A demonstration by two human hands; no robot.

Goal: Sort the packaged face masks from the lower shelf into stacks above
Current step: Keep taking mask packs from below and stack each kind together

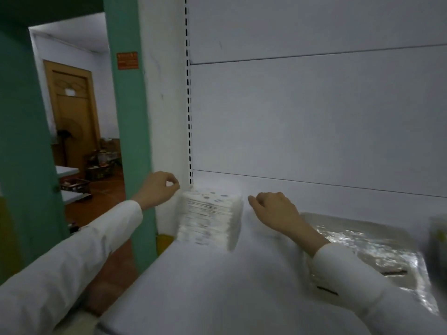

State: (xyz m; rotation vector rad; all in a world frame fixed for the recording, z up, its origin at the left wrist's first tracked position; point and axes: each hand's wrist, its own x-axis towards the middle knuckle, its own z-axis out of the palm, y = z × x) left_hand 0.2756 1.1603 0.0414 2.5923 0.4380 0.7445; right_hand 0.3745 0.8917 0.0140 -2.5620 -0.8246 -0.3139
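Observation:
A tall stack of white packaged face masks (210,216) stands at the back left corner of the white shelf (205,281). My left hand (158,187) hovers just left of the stack's top, fingers loosely curled, thumb and forefinger tips close together, holding nothing. My right hand (273,211) hovers just right of the stack, fingers loosely curled downward, also with nothing in it. Neither hand touches the stack. Both arms wear white sleeves. The frame is blurred by motion.
Shiny clear plastic packaging (367,243) lies on the shelf at the right, behind my right forearm. A blurred dark object (437,243) sits at the right edge. A green pillar (128,117) stands left of the shelf, with a doorway and a wooden door (72,105) beyond.

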